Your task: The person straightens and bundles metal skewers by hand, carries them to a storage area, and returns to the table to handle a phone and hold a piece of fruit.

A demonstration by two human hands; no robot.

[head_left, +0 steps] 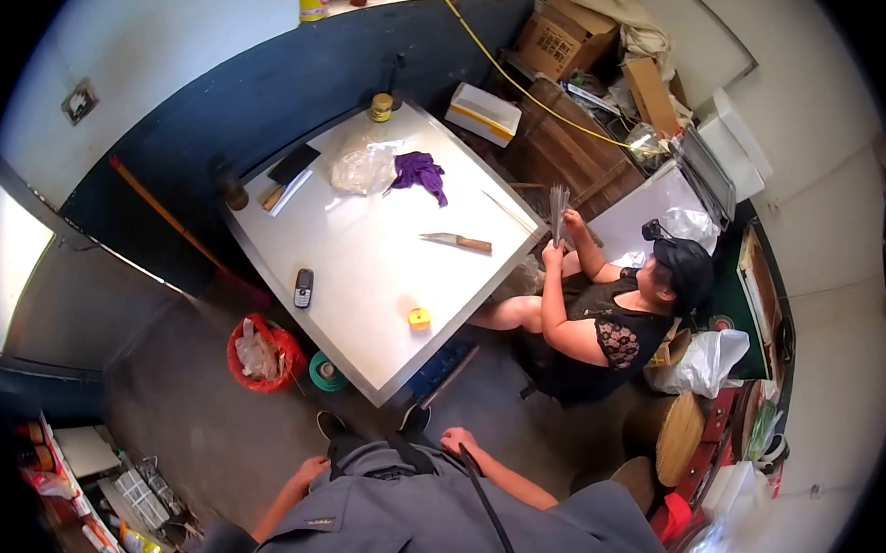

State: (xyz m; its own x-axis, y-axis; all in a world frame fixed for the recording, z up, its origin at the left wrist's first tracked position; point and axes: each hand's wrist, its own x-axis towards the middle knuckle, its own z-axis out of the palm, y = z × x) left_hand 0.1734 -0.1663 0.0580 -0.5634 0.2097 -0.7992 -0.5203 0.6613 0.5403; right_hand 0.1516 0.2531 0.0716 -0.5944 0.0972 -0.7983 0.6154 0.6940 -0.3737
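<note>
My left hand (311, 470) hangs at my left side beside my dark trousers, its fingers too small to make out. On the other side, my right hand (459, 440) is held near my hip with its fingers curled inward; what it holds, if anything, is hidden. Both hands are apart from the white table (363, 271) in front of me. On the table lie a knife with a wooden handle (474, 245), a yellow object (419, 319), a mobile phone (303, 288), a purple cloth (420, 173) and a clear plastic bag (363, 168).
A seated person (616, 318) at the table's right side holds a bundle of thin sticks (559, 210). A red bucket (265, 383) with a bag inside and a green round object (327, 371) stand by the table's left. Cluttered shelves (94, 495) are at the lower left.
</note>
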